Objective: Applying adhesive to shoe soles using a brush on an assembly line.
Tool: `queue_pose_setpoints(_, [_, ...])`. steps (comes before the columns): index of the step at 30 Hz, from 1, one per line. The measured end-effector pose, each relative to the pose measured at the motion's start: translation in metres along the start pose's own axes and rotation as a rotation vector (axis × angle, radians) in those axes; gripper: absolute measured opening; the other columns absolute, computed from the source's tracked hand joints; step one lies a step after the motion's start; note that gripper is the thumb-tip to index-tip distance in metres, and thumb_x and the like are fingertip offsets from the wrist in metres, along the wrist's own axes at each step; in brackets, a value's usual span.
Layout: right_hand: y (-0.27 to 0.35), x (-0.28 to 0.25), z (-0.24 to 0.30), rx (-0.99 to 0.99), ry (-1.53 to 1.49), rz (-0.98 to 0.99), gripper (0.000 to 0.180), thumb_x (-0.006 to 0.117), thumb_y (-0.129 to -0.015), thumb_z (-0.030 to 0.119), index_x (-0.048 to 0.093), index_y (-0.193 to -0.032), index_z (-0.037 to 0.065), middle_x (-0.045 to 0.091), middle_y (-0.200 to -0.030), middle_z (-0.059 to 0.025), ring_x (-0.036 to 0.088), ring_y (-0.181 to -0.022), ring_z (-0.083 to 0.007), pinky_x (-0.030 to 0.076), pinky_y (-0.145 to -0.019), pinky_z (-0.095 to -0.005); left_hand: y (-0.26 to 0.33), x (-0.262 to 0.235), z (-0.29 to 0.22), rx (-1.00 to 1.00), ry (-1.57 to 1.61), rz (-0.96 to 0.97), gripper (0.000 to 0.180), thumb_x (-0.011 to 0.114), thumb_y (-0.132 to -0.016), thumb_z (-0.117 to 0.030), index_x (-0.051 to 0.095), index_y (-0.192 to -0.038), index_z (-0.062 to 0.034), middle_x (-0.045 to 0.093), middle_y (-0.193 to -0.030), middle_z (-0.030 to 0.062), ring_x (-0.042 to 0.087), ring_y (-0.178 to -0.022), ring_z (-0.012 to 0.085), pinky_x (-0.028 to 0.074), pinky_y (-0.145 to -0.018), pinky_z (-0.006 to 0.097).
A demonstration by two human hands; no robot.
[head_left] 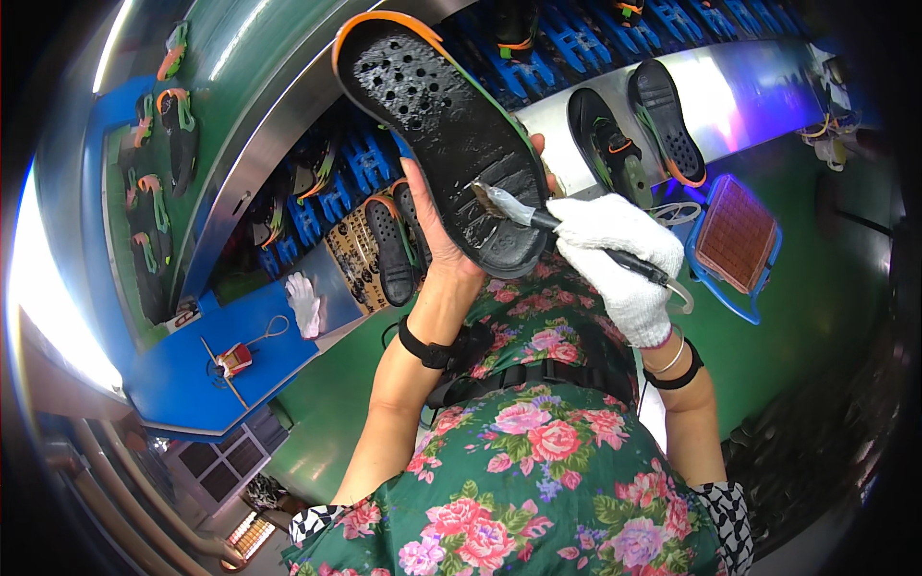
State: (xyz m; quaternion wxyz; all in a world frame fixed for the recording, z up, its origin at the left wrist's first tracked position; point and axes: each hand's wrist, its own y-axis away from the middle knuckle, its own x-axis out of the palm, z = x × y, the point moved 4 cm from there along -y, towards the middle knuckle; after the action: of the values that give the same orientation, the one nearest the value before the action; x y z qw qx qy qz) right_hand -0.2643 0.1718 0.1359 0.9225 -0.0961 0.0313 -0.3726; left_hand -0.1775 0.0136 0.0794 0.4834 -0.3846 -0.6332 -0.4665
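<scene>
My bare left hand grips a black shoe sole from beneath, with the thumb along its left side. The sole has an orange and green rim, a group of holes at its far end, and wet, shiny patches on the upward face. In a white knit glove, my right hand is closed round a brush with a dark handle. The bristles touch the sole near its closer end. A thin pale tube shows beside the gloved hand.
More black soles lie on the metal ledge to the right, and others stand left of my hand. Blue racks run along the far side. A white glove lies by a blue table. A blue-framed stool stands at right.
</scene>
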Motion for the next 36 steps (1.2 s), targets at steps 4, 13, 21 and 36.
queue_pose_setpoints(4, [0.003, -0.002, -0.003, 0.027, 0.012, -0.025, 0.017, 0.077, -0.080, -0.006, 0.076, -0.097, -0.003, 0.077, -0.104, -0.0178, 0.074, -0.092, -0.0243, 0.057, -0.084, -0.0351, 0.005, 0.002, 0.003, -0.017, 0.028, -0.093, 0.103, 0.050, -0.085, -0.087, 0.046, -0.152, -0.0095, 0.050, -0.149, 0.0293, 0.057, -0.128, 0.0469, 0.049, -0.105, 0.064])
queue_pose_setpoints(13, [0.009, 0.001, -0.005, 0.016, 0.051, -0.028, 0.017, 0.077, -0.079, -0.006, 0.076, -0.096, -0.003, 0.077, -0.103, -0.0174, 0.073, -0.091, -0.0239, 0.057, -0.084, -0.0352, 0.009, 0.000, 0.005, -0.005, -0.103, -0.129, 0.100, 0.049, -0.087, -0.085, 0.046, -0.151, -0.0077, 0.052, -0.146, 0.0301, 0.054, -0.134, 0.0450, 0.049, -0.107, 0.064])
queue_pose_setpoints(21, [0.014, 0.003, -0.003, -0.005, 0.046, -0.024, 0.015, 0.075, -0.077, -0.010, 0.074, -0.091, -0.004, 0.077, -0.099, -0.0185, 0.074, -0.091, -0.0262, 0.057, -0.085, -0.0362, 0.014, 0.002, 0.003, 0.007, -0.297, -0.188, 0.085, 0.058, -0.088, -0.059, 0.045, -0.150, -0.0021, 0.050, -0.146, 0.0360, 0.059, -0.126, 0.0499, 0.053, -0.103, 0.060])
queue_pose_setpoints(36, [0.021, 0.012, 0.017, -0.323, 0.283, 0.131, 0.036, 0.080, -0.077, 0.000, 0.078, -0.112, 0.004, 0.077, -0.112, -0.0143, 0.073, -0.096, -0.0301, 0.057, -0.082, -0.0389, 0.012, 0.005, 0.003, 0.113, -0.348, -0.089, 0.132, 0.040, -0.070, -0.101, 0.036, -0.157, -0.0020, 0.051, -0.149, 0.0256, 0.056, -0.131, 0.0434, 0.053, -0.103, 0.061])
